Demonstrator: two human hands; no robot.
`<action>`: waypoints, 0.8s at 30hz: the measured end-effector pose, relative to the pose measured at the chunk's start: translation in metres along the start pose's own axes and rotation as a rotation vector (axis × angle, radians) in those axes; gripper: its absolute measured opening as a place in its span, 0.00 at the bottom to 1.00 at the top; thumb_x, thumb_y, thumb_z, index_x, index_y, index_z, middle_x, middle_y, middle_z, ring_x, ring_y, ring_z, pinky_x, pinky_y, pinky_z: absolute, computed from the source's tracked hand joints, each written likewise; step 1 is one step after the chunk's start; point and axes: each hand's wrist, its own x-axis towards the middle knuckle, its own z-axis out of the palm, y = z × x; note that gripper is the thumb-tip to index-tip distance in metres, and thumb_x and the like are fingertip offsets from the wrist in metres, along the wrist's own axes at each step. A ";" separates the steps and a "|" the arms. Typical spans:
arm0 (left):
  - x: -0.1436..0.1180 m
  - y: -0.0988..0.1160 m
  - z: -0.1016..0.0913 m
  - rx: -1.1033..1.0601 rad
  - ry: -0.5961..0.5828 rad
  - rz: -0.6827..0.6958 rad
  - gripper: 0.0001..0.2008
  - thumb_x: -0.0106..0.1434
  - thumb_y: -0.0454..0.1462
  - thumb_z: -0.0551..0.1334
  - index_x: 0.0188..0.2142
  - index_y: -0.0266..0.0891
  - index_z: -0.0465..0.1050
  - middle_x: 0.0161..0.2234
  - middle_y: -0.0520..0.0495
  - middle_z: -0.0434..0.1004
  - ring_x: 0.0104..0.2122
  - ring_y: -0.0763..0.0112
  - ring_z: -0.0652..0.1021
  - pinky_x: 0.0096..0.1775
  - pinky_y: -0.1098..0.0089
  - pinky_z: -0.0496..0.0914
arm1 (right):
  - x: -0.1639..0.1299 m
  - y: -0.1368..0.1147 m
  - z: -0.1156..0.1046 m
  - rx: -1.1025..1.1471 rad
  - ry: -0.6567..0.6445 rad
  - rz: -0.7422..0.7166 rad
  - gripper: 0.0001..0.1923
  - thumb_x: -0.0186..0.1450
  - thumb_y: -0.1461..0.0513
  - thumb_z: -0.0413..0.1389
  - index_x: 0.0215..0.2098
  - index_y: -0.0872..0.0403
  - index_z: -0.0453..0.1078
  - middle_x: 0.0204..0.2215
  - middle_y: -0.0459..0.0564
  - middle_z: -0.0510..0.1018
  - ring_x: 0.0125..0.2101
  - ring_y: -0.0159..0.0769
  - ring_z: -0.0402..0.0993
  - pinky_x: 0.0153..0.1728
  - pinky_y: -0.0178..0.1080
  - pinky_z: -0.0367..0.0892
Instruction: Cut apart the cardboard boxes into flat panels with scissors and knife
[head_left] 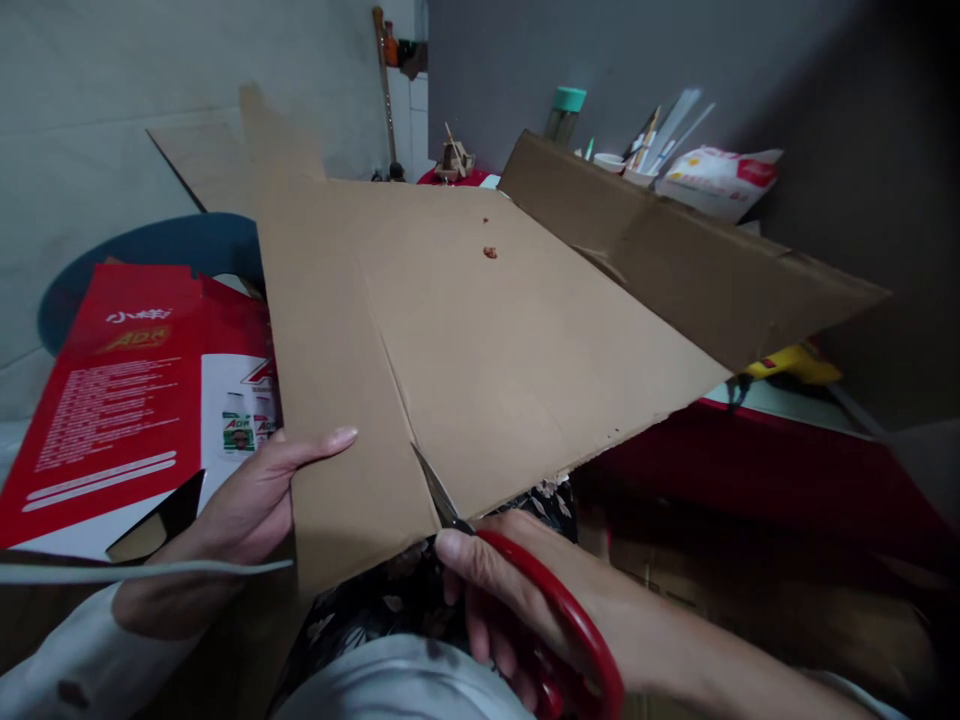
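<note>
The right hand [517, 600] is closed through the red plastic loops of a pair of scissors [525, 590], fingers curled around the handles, the thin metal blades pointing up and away from the hand. The blades sit in the near edge of a large flat sheet of brown corrugated cardboard [487, 340], right on a fold crease that runs away from the hand toward the far side of the sheet.

The left hand [247, 510] grips the narrower strip of the same cardboard to the left of the crease, thumb lying flat on top, the other fingers hidden beneath the sheet. The two hands are near each other, with the crease between them.

The cardboard's near edge slants upward to the right of the scissors and looks roughly cut. Beyond the right hand, a raised brown cardboard flap [675, 250] stands tilted along the sheet's far right side. A small reddish crumb [490, 252] lies on the sheet well ahead of the blades, with bare cardboard all around it.

Left of the left hand lies a red and white printed carton [112, 400], partly under the sheet's left edge. To the right, beyond the sheet's edge, a red-covered table [750, 460] carries a yellow tool [795, 365], a white printed bag [720, 180] and a cup of pens [645, 165] against the grey wall.
</note>
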 end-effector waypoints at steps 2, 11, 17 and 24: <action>-0.002 0.000 0.001 0.041 -0.031 0.002 0.30 0.54 0.29 0.73 0.57 0.30 0.72 0.47 0.34 0.83 0.43 0.49 0.84 0.45 0.57 0.81 | 0.000 0.000 0.003 0.054 0.007 -0.004 0.34 0.67 0.34 0.49 0.35 0.57 0.69 0.17 0.43 0.71 0.13 0.25 0.66 0.10 0.26 0.61; -0.008 -0.004 0.007 0.079 -0.054 0.096 0.35 0.55 0.31 0.74 0.62 0.35 0.68 0.47 0.38 0.84 0.42 0.52 0.85 0.45 0.59 0.81 | -0.010 -0.008 0.009 -0.126 0.119 -0.020 0.39 0.66 0.32 0.45 0.23 0.57 0.68 0.16 0.46 0.70 0.13 0.25 0.66 0.11 0.25 0.58; -0.004 -0.007 0.002 0.016 -0.075 -0.010 0.35 0.55 0.29 0.72 0.62 0.35 0.67 0.48 0.38 0.83 0.43 0.49 0.84 0.45 0.57 0.82 | -0.015 -0.007 0.007 -0.169 0.155 -0.152 0.30 0.70 0.37 0.48 0.33 0.54 0.66 0.21 0.43 0.72 0.14 0.23 0.64 0.12 0.25 0.56; 0.006 -0.021 -0.004 0.014 -0.097 -0.079 0.32 0.56 0.32 0.71 0.60 0.42 0.70 0.47 0.40 0.84 0.43 0.48 0.84 0.43 0.55 0.83 | -0.011 -0.010 0.009 -0.097 0.183 -0.226 0.28 0.71 0.39 0.50 0.32 0.55 0.65 0.20 0.42 0.70 0.12 0.22 0.62 0.11 0.24 0.57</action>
